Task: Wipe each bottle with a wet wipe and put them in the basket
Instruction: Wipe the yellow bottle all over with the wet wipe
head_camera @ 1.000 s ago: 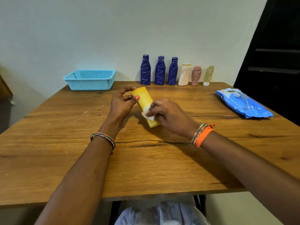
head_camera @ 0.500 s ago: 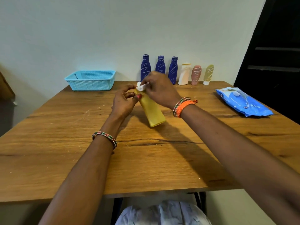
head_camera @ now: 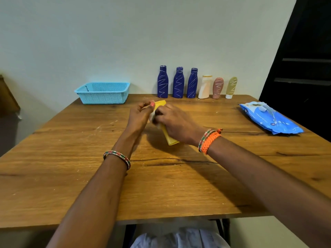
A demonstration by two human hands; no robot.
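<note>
A yellow bottle (head_camera: 170, 138) leans tilted over the middle of the wooden table (head_camera: 71, 176). My left hand (head_camera: 138, 118) grips its upper end. My right hand (head_camera: 176, 122) presses a white wet wipe (head_camera: 153, 119) against the bottle's side, covering most of it. A light blue basket (head_camera: 103, 93) stands at the back left by the wall, with nothing visible inside. Along the back edge stand three dark blue bottles (head_camera: 178, 82), a white bottle (head_camera: 205, 87), a pink bottle (head_camera: 218, 88) and an olive bottle (head_camera: 231, 87).
A blue pack of wet wipes (head_camera: 270, 118) lies at the right side of the table. A dark door or cabinet (head_camera: 302, 59) fills the right background. A brown object (head_camera: 8, 97) sits off the table's left edge.
My right hand with the wipe went from the bottle's lower part up to its top, and has now come back down along the side. The left hand keeps its hold.
</note>
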